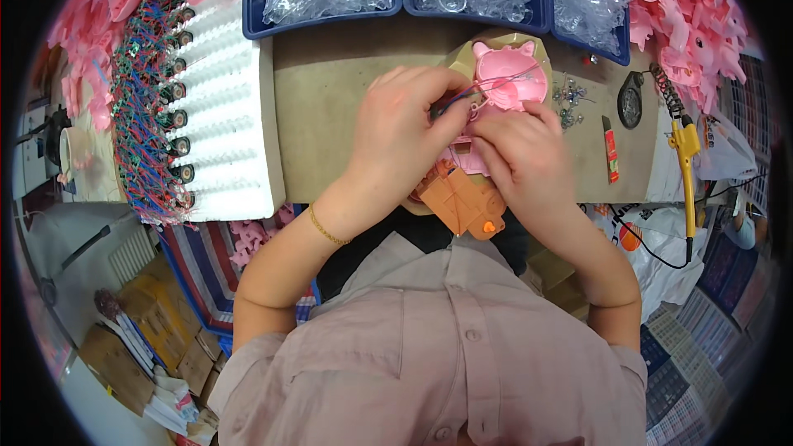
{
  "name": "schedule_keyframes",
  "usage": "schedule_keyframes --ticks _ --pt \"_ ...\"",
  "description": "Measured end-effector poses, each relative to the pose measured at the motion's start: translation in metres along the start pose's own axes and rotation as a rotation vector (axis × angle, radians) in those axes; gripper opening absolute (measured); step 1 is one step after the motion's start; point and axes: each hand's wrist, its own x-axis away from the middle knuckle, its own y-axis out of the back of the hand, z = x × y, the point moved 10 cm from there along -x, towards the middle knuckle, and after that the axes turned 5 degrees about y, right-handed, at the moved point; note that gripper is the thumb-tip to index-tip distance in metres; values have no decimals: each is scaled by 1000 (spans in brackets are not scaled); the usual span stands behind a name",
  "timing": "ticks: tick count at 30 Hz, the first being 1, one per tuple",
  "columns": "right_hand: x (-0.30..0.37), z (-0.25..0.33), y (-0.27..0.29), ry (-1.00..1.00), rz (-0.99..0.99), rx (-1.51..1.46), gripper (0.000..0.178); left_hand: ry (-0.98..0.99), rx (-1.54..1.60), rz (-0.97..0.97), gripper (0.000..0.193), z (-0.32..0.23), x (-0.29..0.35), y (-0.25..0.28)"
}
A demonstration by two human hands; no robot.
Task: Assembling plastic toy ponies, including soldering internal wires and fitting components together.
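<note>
A pink plastic toy shell (514,76) with two small ears lies on a tan holder (472,47), open side up, in front of me. Thin coloured wires run across it. My left hand (413,120) is closed in a pinch on those wires at the shell's left side. Fingers of my right hand (529,153) are bent and closed on the shell's narrower lower part. What lies right under the fingertips is hidden. Below both hands an orange plastic box (462,205) sits at the table's front edge, partly joined to the pink part as far as I can see.
Wired circuit boards with round speakers (178,118) line a white foam tray (235,116) at left. Blue bins (401,12) of clear plastic parts stand behind. To the right lie small metal pieces (570,99), a red-and-black cutter (610,153), a black oval part (630,101) and a yellow soldering iron (686,149).
</note>
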Motion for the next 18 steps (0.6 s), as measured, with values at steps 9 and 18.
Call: schedule_keyframes --ticks 9,18 --pt "0 5 -4 27 10 14 17 -45 -67 -26 11 -6 3 3" --pt "2 2 1 -5 -27 -27 16 76 44 -12 13 5 3 4"
